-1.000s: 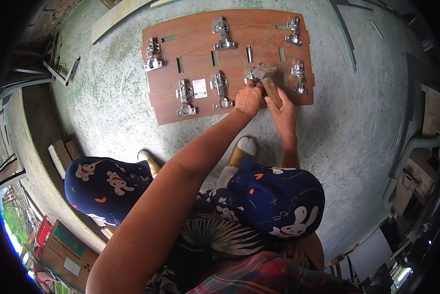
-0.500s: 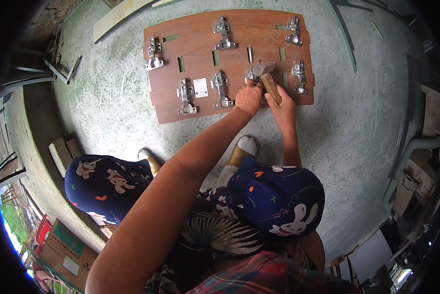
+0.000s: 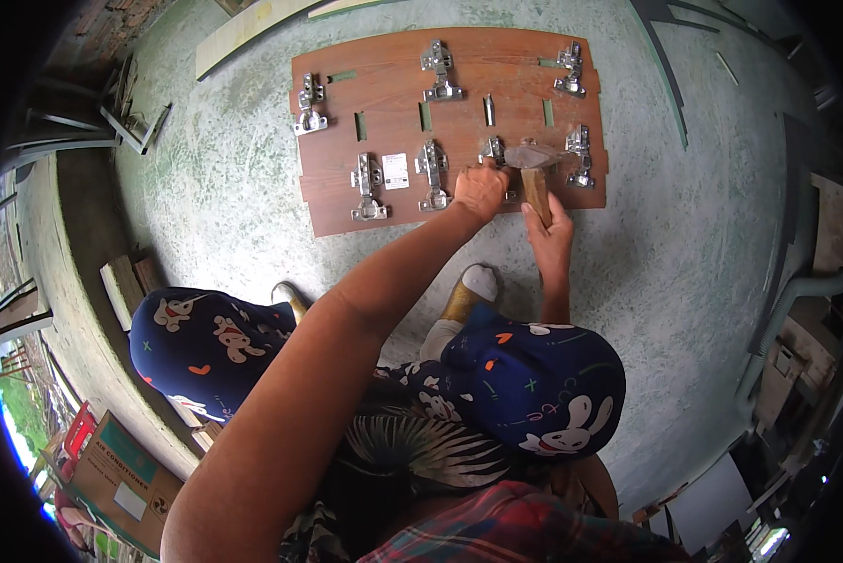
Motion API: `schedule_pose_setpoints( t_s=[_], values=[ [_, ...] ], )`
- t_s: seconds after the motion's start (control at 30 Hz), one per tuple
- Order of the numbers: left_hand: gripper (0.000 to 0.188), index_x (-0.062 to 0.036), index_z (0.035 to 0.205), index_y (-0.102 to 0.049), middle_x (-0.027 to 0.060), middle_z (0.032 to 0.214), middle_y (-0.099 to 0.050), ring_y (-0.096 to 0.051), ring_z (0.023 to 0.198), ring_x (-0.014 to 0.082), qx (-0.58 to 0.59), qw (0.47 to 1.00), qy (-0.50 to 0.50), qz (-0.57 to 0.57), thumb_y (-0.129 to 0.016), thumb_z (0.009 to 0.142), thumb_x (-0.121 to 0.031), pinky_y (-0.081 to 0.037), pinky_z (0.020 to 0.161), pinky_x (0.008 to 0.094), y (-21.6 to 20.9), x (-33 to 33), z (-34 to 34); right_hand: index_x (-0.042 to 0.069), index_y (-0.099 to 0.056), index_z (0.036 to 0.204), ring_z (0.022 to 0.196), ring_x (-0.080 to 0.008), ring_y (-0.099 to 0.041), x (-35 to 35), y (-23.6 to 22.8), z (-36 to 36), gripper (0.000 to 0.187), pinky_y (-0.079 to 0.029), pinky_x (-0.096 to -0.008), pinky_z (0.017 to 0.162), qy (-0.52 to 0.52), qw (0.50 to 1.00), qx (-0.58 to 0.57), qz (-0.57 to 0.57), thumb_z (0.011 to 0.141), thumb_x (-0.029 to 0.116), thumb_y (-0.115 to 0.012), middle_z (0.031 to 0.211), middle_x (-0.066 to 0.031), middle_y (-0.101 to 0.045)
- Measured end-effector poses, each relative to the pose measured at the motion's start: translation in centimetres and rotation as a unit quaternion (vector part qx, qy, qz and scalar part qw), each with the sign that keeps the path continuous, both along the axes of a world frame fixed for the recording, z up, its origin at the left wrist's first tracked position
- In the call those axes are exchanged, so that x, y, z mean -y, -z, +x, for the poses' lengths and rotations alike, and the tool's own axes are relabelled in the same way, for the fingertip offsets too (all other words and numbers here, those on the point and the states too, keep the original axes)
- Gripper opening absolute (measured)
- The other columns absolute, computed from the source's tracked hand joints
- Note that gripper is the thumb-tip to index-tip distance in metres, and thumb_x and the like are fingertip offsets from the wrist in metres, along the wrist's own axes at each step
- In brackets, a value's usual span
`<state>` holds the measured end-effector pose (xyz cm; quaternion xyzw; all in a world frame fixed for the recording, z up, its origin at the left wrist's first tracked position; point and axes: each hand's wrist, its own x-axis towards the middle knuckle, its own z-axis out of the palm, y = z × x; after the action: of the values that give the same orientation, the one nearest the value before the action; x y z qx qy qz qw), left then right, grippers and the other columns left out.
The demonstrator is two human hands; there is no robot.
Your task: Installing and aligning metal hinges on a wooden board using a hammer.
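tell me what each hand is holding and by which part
The right hand holds a hammer by its wooden handle. The left hand is at a metal hinge; whether it grips it cannot be told.

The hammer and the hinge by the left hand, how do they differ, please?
The hammer has a wooden handle and dull grey head; the hinge is shiny metal. The right hand holds the hammer; the hinge lies on the board, partly hidden by the left hand. Both are near the hands.
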<state>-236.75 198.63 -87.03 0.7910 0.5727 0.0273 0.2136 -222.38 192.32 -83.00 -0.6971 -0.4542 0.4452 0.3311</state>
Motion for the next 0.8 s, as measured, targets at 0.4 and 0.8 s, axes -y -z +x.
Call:
schedule_pose_setpoints(
  t_s=[0.4,0.8],
  values=[
    [0.019,-0.0143,0.099,-0.064,0.0087,0.084,-0.066,-0.067,0.072,0.0260,0.056,0.980,0.103,0.164,-0.060,0.081,-0.020,-0.051,0.068,0.0382,-2.9,0.3,-5.7,0.003,-0.060,0.103,0.051,-0.0022,-0.043,1.2,-1.4,0.4,0.014,-0.036,-0.0196,0.045,0.050,0.991,-0.117,0.050,0.091,0.010,-0.063,0.065,0.0038,-0.050],
    [0.047,-0.0155,0.124,-0.058,0.0118,0.117,-0.064,-0.061,0.109,0.0298,-0.320,0.939,-0.084,-0.088,-0.064,0.078,-0.017,-0.050,0.090,0.0433,-18.2,-9.5,-31.3,0.002,-0.053,0.094,0.050,-0.0039,-0.045,-4.4,-8.8,-1.0,0.007,-0.035,-0.0201,0.046,0.021,0.972,-0.166,0.167,0.094,0.008,-0.057,0.063,0.0007,-0.052]
  ],
)
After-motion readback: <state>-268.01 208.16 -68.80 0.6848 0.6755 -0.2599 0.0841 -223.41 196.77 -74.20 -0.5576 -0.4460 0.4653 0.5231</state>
